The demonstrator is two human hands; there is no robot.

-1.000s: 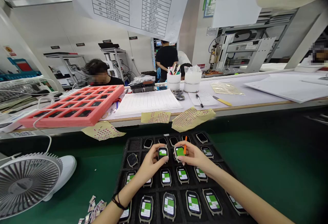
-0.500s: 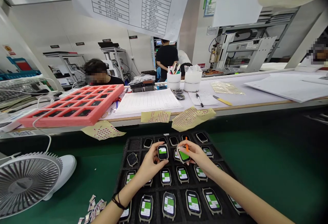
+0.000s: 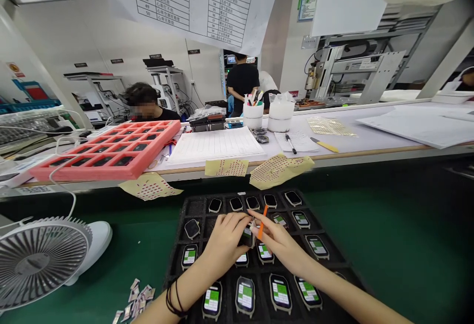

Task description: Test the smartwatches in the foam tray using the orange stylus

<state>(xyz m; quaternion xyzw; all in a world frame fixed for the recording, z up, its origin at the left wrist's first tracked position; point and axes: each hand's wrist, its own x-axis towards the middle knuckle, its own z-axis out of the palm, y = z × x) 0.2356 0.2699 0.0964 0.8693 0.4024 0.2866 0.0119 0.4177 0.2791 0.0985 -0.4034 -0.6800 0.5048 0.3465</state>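
Our left hand [image 3: 229,235] and right hand [image 3: 283,246] had come together at one watch [image 3: 247,238], where before they were apart with a watch in each. We had tipped that watch, and our left hand had rolled over to show its back. The orange stick [image 3: 262,224] in our right hand showed more of its length. Another watch [image 3: 280,221] had come into sight in the black tray [image 3: 194,208], behind our right hand.

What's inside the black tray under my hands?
The black tray holds rows of watches, some screens dark, others green-and-white. Your left hand, right hand and forearms cover some compartments, so whatever lies there can't be seen.
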